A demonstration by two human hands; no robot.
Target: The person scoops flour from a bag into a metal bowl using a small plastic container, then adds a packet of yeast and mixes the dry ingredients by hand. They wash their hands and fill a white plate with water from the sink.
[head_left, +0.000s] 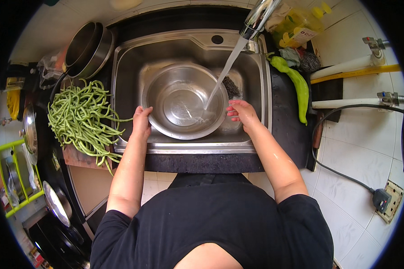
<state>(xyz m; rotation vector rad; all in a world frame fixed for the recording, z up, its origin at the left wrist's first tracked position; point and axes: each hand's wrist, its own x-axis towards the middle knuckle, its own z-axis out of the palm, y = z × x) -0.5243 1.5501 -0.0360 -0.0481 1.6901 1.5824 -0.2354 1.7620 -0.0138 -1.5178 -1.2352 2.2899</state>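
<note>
A wide stainless steel basin [166, 117] sits in the sink [130, 89], with a little water in its bottom. Water runs from the faucet [256, 22] in a slanting stream into the basin's right side. My left hand [142, 120] grips the basin's left rim, thumb at the edge and the other fingers mostly hidden. At the opposite side, my right hand [243, 112] holds nothing, its fingers apart and the tips right by the rim; whether they touch it I cannot tell.
Long green beans [83, 119] lie heaped on a wooden board [78, 157] left of the sink. Nested dark pots [90, 49] stand behind them. Right of the sink are a long green pepper [296, 83] and a yellow-labelled bottle [298, 33]. A cable plug [381, 199] sits in a wall socket.
</note>
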